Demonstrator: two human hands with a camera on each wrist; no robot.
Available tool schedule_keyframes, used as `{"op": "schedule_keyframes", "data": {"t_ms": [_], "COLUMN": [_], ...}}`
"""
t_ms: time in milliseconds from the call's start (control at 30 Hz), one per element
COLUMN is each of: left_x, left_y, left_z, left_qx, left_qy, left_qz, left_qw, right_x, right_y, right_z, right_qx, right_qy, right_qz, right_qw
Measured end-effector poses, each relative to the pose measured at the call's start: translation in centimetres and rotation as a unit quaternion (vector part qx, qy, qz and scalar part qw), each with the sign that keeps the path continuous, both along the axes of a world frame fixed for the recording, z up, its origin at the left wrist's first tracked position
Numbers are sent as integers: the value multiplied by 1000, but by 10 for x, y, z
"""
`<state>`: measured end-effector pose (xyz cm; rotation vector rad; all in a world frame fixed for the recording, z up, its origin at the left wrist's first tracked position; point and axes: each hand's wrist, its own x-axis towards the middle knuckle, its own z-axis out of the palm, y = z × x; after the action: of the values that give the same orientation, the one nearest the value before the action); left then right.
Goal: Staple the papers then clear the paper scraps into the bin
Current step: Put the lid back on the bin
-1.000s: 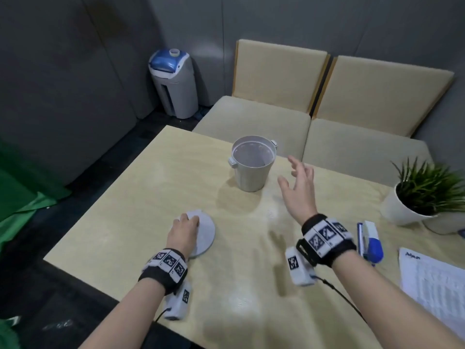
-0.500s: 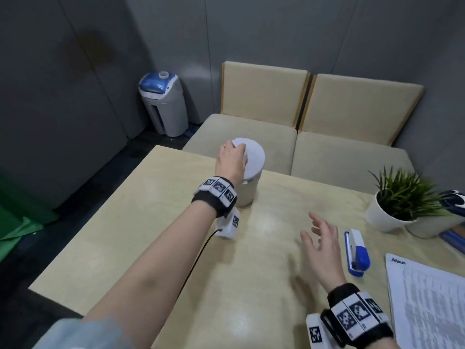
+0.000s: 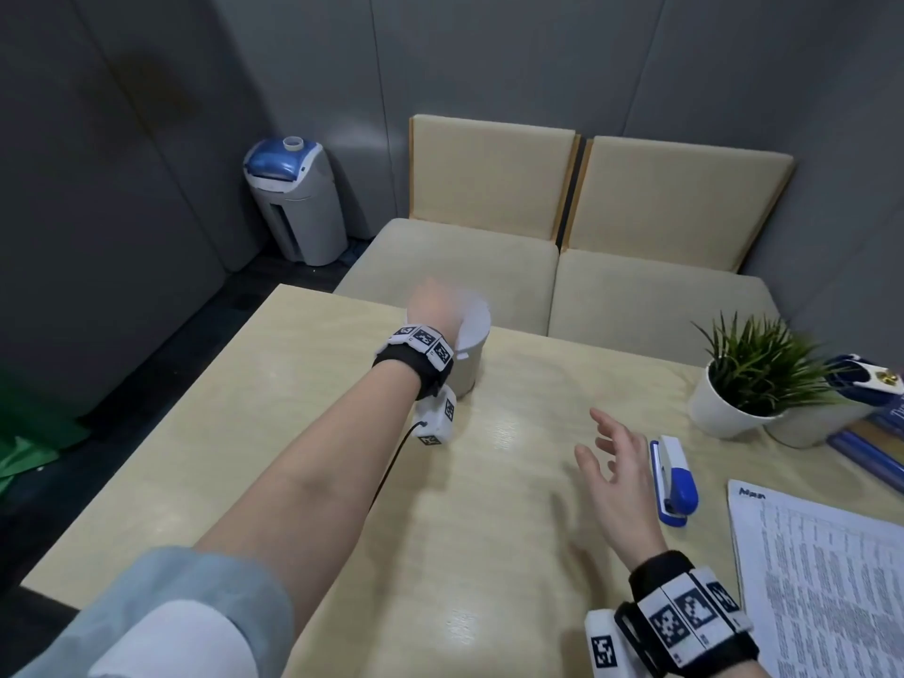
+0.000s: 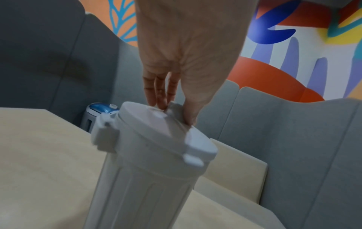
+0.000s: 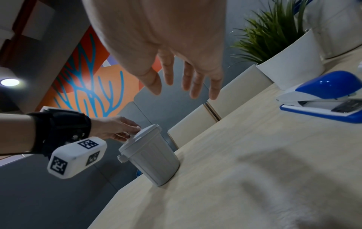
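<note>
A small grey bin [image 3: 467, 379] stands near the table's far edge with its lid [image 3: 473, 321] sitting on top. My left hand [image 3: 435, 310] reaches over it. In the left wrist view its thumb and fingers [image 4: 159, 99] pinch the small handle on the lid [image 4: 154, 124]. My right hand [image 3: 616, 457] hovers above the table with its fingers spread, holding nothing, just left of the blue and white stapler [image 3: 672, 477]. The printed papers [image 3: 822, 570] lie at the near right. No paper scraps show on the table.
A potted plant [image 3: 748, 379] and stacked books [image 3: 870, 442] stand at the table's [image 3: 293, 433] right end. Beige bench seats [image 3: 464, 256] run behind the far edge. A blue-topped appliance [image 3: 293, 203] stands on the floor in the corner.
My left hand lifted the lid off the table and carried it onto the bin. My right hand drew back from the bin toward the stapler.
</note>
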<state>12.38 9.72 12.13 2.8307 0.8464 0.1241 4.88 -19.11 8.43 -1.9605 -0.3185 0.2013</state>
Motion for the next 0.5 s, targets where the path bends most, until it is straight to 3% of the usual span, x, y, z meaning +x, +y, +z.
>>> {"op": "schedule_keyframes", "data": {"t_ms": [200, 333, 500], "left_x": [-6, -13, -19], "left_y": [6, 1, 9], "left_z": [-2, -19, -29], "left_qx": [11, -73, -98], "left_qy": [27, 75, 47], "left_qz": [20, 24, 46], "left_qw": [999, 994, 993], "right_x": [0, 1, 0], "right_y": [-3, -3, -2], "right_z": [0, 0, -1], "right_qx": [2, -2, -3], "right_qy": [9, 7, 5], "right_qz": [-4, -8, -5], "right_qw": [1000, 1000, 1000]}}
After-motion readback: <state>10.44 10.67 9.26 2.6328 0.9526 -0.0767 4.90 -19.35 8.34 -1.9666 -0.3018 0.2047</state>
